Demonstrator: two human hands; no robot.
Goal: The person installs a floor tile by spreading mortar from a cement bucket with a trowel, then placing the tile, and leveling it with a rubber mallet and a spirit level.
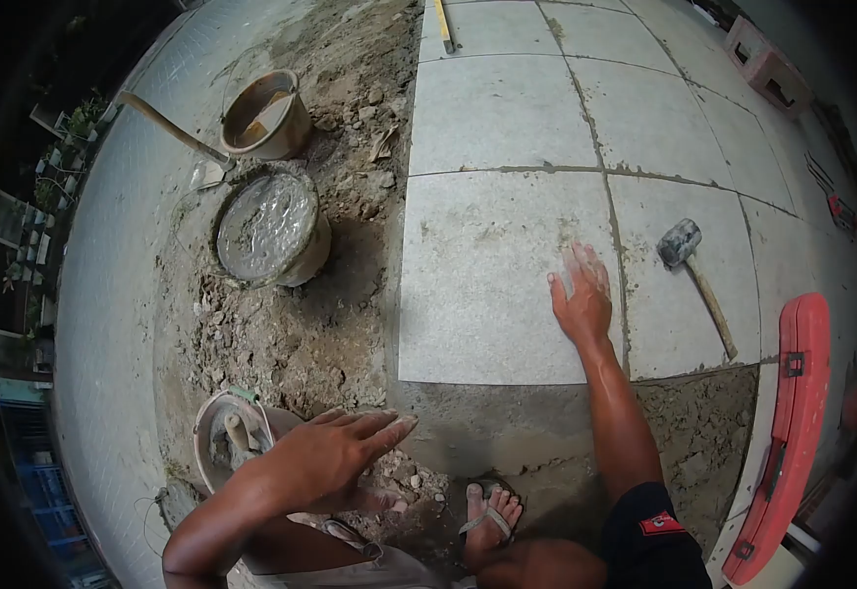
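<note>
My right hand (583, 294) rests on a pale square floor tile (487, 265), near its right edge, with fingers spread and nothing held. Lower left, my left hand (350, 454) hangs over the bare ground with fingers stretched out and nothing visible in it; its palm side is hidden. The tile lies beside other laid tiles, its front edge bordering wet grey mortar (487, 422). On the neighbouring tile to the right, a mallet (681, 242) with a dark head and wooden handle lies flat.
A bucket of grey slurry (269, 224), a brownish bucket (269, 113) and a bucket with a wooden-handled tool (214, 442) stand left. A long-handled tool (173, 128) leans there. A red case (787, 432) lies right, a hollow block (767, 69) at back right.
</note>
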